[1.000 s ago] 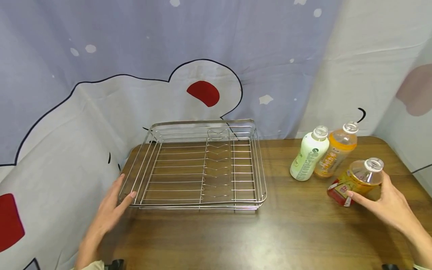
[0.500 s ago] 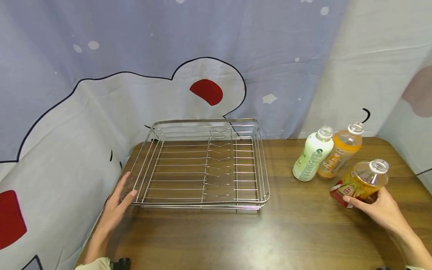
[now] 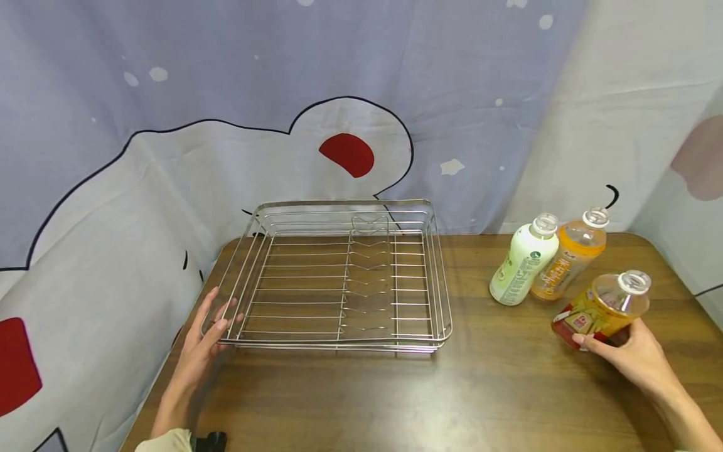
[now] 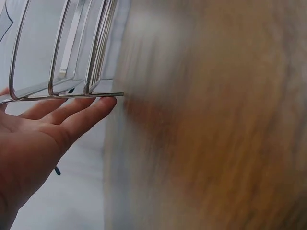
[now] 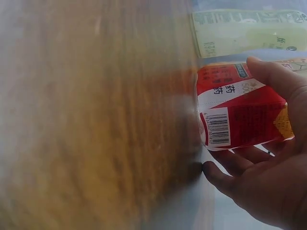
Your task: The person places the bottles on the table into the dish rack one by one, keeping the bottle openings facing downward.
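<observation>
A wire dish rack with a row of bent wire dividers stands on the wooden table. My left hand holds its near left corner, with the thumb over the rim and the other fingers showing through the side wires. In the left wrist view, the fingertips lie against the bottom end of the wire frame. On the right side, my right hand grips the lower part of an uncapped drink bottle with a red and yellow label. The thumb lies across the near side, and the fingers wrap behind.
Behind the held bottle stand a pale green bottle and an orange-labelled bottle, close together and both uncapped. A printed curtain hangs along the table's back and sides. Wooden table top lies between the rack and the bottles.
My left hand's fingers have come inward beneath the rack's side wires. My right hand has slid lower on the drink bottle. The rack and the other two bottles stay in place.
</observation>
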Demonstrator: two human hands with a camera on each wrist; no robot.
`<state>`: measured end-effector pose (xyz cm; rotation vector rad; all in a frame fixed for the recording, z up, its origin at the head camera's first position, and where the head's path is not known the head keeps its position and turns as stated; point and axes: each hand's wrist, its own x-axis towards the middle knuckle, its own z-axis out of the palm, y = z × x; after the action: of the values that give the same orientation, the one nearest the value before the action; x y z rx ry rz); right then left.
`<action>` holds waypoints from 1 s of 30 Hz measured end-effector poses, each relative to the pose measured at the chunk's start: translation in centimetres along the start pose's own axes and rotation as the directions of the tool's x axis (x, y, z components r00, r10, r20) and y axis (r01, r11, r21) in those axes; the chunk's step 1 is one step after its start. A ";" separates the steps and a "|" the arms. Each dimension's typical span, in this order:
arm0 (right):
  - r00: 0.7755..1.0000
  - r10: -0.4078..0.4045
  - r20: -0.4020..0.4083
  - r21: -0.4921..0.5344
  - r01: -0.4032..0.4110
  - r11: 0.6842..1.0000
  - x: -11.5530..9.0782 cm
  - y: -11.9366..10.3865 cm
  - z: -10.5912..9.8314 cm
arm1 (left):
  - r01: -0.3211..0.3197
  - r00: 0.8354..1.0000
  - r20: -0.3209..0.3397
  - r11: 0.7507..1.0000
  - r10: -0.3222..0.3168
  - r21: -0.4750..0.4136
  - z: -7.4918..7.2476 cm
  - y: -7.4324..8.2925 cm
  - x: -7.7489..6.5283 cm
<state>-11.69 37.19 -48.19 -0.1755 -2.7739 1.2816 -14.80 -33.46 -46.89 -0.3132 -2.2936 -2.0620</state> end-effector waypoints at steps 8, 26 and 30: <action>1.000 -0.009 -0.021 -0.018 0.009 1.000 -0.1 0.3 0.3 | -0.030 0.999 0.020 0.996 0.032 -0.085 0.0 -0.4 0.0; 0.994 0.085 -0.065 -0.050 -0.088 0.995 -0.8 -1.2 -0.7 | -0.020 0.999 0.042 0.995 0.024 -0.095 -0.1 -0.4 0.1; 0.994 0.081 -0.067 -0.064 -0.086 0.994 -0.9 -1.7 -1.2 | -0.018 0.999 0.038 0.996 0.021 -0.089 -0.2 -0.4 0.0</action>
<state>-10.78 36.91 -46.16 -0.3346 -2.7830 1.1793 -14.90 -33.67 -47.31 -0.3811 -2.2147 -2.1719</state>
